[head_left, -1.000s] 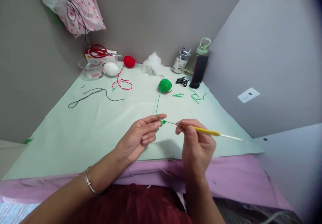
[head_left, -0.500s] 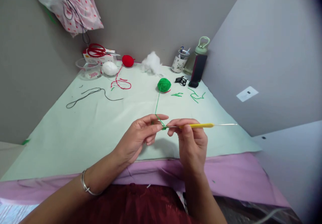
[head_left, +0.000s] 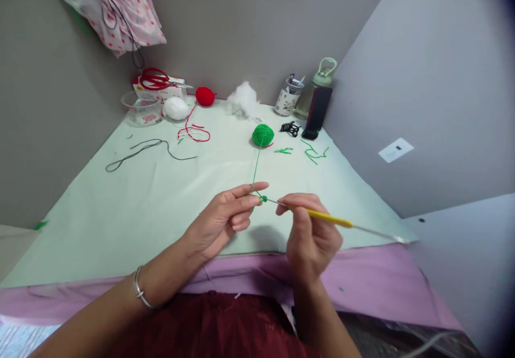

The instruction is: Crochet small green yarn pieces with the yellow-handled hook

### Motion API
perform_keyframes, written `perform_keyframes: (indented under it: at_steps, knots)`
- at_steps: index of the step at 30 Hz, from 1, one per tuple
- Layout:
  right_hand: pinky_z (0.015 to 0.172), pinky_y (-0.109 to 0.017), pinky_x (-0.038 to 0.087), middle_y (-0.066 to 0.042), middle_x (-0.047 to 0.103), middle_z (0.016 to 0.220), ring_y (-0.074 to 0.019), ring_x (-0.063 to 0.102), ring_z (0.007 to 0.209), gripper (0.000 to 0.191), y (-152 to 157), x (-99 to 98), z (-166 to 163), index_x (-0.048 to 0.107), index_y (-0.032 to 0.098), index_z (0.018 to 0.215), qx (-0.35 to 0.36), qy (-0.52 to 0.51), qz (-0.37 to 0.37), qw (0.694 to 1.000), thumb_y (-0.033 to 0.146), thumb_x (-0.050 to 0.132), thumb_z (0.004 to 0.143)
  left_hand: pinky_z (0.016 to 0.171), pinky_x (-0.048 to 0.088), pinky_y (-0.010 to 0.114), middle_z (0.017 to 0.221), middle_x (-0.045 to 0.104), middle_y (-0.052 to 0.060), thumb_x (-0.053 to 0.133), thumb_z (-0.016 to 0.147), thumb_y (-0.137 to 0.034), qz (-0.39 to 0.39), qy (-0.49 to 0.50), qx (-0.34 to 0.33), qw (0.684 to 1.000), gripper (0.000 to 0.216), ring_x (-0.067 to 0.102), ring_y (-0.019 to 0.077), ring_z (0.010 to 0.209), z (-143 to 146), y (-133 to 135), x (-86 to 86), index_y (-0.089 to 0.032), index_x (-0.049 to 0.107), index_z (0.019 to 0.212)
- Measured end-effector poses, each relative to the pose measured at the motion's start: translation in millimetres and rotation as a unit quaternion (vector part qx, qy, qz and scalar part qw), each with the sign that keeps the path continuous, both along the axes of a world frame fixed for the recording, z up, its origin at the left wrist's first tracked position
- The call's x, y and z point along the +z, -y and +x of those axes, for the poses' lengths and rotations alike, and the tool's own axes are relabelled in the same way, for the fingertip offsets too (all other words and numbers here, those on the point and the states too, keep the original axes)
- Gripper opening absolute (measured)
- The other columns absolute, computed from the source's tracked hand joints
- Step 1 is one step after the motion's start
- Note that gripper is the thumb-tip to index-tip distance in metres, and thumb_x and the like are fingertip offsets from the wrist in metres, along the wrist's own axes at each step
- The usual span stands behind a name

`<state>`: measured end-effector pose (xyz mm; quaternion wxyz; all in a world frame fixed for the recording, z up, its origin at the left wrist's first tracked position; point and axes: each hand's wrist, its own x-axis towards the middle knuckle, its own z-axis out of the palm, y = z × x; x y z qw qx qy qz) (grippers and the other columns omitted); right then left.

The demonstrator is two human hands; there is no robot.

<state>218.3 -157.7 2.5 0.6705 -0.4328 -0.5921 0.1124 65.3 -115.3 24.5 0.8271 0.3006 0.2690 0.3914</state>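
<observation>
My left hand [head_left: 225, 218] pinches a tiny green crochet piece [head_left: 263, 198] between thumb and fingers, with the green yarn strand running over the forefinger back to the green yarn ball [head_left: 263, 134]. My right hand [head_left: 311, 234] grips a yellow-handled crochet hook [head_left: 328, 218], its metal tip poked into the green piece and its tail slanting down to the right. Both hands hover just above the near edge of the pale green mat [head_left: 153, 197].
At the back stand a red yarn ball [head_left: 205, 96], a white ball [head_left: 176, 108], stuffing fluff [head_left: 242, 99], red scissors [head_left: 155, 80] on a box, a clear bowl [head_left: 140, 112], a pen cup [head_left: 288, 98] and a bottle [head_left: 317, 92]. Black cord [head_left: 145, 151] and yarn scraps [head_left: 316, 154] lie loose.
My right hand has tipped the hook so its tail points lower to the right, and drawn it slightly rightwards. My left hand keeps its pinch on the green piece.
</observation>
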Motion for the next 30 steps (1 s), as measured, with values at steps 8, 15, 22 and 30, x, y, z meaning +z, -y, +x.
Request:
perform_keyframes:
  at_steps: [8,15,22,30]
  knots:
    - [0.07,-0.033,0.059,-0.004,0.076,0.094,-0.0162,0.068,0.077,0.018,-4.4,2.9,-0.9,0.078,0.025,0.103,0.062,-0.044,-0.047,0.996,0.02,0.061,0.101,0.053,0.039,0.021,0.081,0.065,0.0,0.084,0.082,-0.026,0.103,-0.063,0.022,0.992,0.033,0.045,0.0062,0.058,4.3,4.8,2.6,-0.02,0.081,0.114]
    - [0.078,-0.037,0.064,-0.006,0.076,0.112,-0.0211,0.074,0.098,0.04,0.0,-8.1,-4.2,0.076,0.033,0.123,-0.045,0.166,0.059,0.983,0.007,0.067,0.094,0.053,0.036,0.019,0.069,0.058,-0.004,0.089,0.079,-0.03,0.056,-0.053,0.047,0.996,0.046,0.042,0.0042,0.054,6.5,3.6,-1.1,-0.017,0.078,0.122]
    - [0.061,-0.03,0.056,-0.003,0.071,0.086,-0.0124,0.065,0.064,0.019,-4.8,1.3,5.1,0.076,0.022,0.097,0.018,-0.117,-0.038,0.992,0.022,0.058,0.102,0.049,0.034,0.015,0.064,0.046,-0.007,0.087,0.08,-0.022,0.014,-0.005,0.043,0.999,0.028,0.032,0.0018,0.051,2.1,-2.9,-3.5,-0.015,0.083,0.107]
    - [0.068,-0.031,0.057,-0.004,0.078,0.094,-0.0151,0.067,0.075,0.017,-7.6,2.6,3.2,0.078,0.025,0.101,0.101,-0.093,-0.096,0.986,0.027,0.062,0.102,0.05,0.043,0.017,0.082,0.065,-0.002,0.085,0.083,-0.025,0.08,-0.043,0.035,0.995,0.038,0.049,0.0031,0.054,4.0,6.0,1.3,-0.021,0.077,0.12]
